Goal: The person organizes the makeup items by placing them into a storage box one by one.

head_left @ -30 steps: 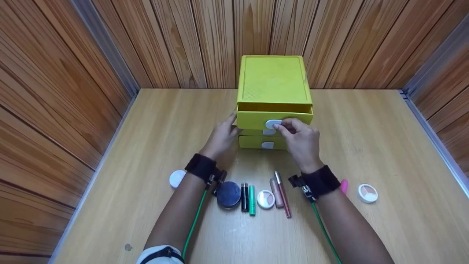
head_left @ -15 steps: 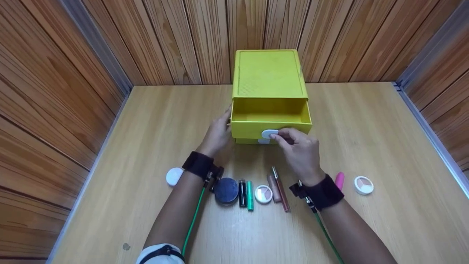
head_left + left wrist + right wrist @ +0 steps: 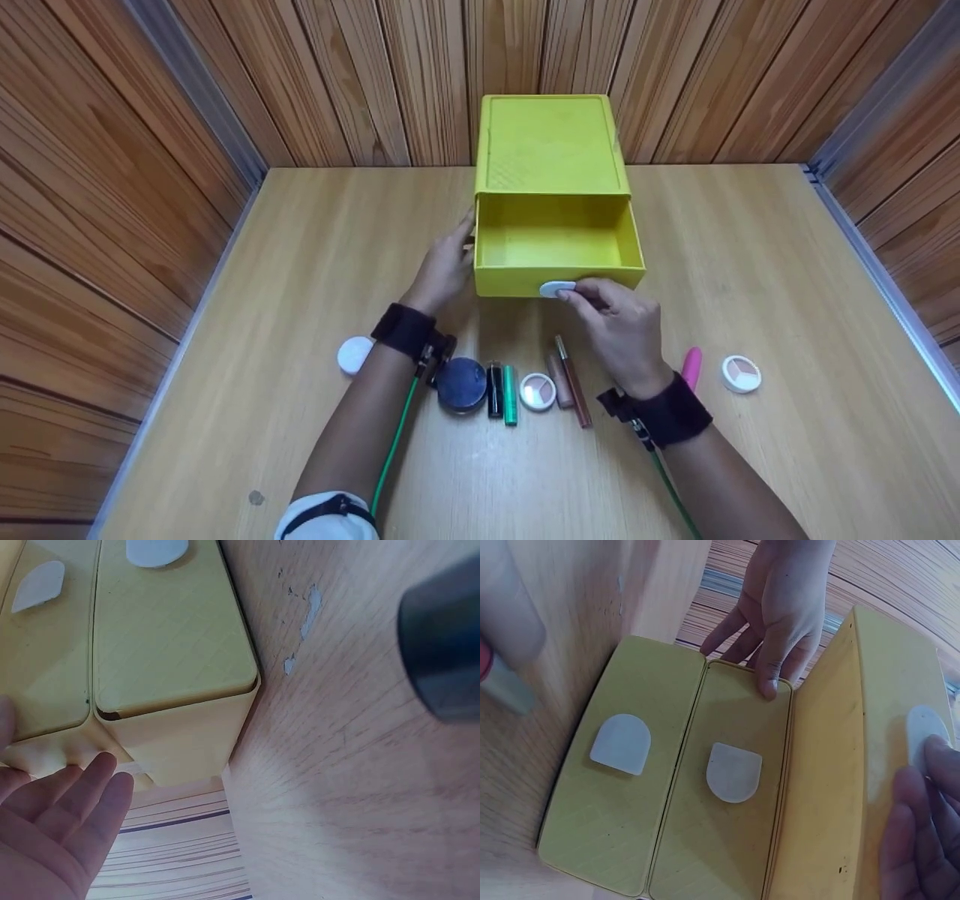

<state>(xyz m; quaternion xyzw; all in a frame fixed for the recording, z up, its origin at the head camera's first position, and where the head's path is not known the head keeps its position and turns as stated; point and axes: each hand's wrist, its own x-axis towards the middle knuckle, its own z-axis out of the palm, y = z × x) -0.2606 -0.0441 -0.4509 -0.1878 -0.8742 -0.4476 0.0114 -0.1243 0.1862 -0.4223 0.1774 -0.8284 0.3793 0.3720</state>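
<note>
Drawer (image 3: 510, 283), topmost in the yellow cabinet (image 3: 551, 142), stands pulled out. Right hand (image 3: 619, 330): thumb and fingers pinch its white handle (image 3: 555, 289). Left hand (image 3: 441, 271): fingers extended along the cabinet's left side, thumb at the middle drawer's (image 3: 720, 840) front edge. Table (image 3: 360, 232), nearer the person: compact (image 3: 461, 385), black tube (image 3: 495, 391), green tube (image 3: 510, 397) and palette (image 3: 538, 391) in a row; magenta tube (image 3: 693, 366) partly behind the right wristband (image 3: 671, 411).

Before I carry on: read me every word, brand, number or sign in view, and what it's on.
No legible text anywhere.
Yellow drawer unit: no lettering shows, only a faint raised pattern on top.
White handle in the right hand: no marking visible.
Dark blue compact, black tube, green tube: any print is too small to read.
</note>
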